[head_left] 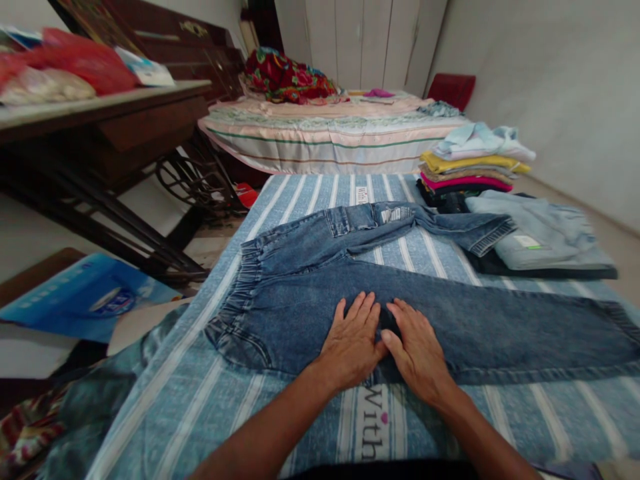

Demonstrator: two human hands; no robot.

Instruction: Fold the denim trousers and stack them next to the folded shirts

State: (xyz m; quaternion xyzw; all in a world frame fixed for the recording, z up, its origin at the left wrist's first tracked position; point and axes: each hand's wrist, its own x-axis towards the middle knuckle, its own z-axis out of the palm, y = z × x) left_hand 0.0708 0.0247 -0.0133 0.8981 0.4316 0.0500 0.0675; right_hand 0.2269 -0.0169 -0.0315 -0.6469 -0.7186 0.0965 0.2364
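Note:
A pair of blue jeans (pixel 300 303) lies spread on a striped blue-and-white sheet (pixel 280 413), its elastic waistband at the left. The near leg stretches flat to the right; the far leg is bunched and bends toward the back right. Both hands rest on the near leg, side by side at about thigh height. My left hand (pixel 353 343) lies flat with its fingers pointing away from me. Close beside it, my right hand (pixel 417 350) is flat too, fingers stretched out and the thumb near the left hand. Neither grips the cloth.
At the back right stands a stack of folded clothes (pixel 475 167), with folded light-blue jeans (pixel 543 233) in front of it. To the left are a treadle table (pixel 115 113) and an open cardboard box (pixel 95 300). Another bed (pixel 320 137) stands beyond.

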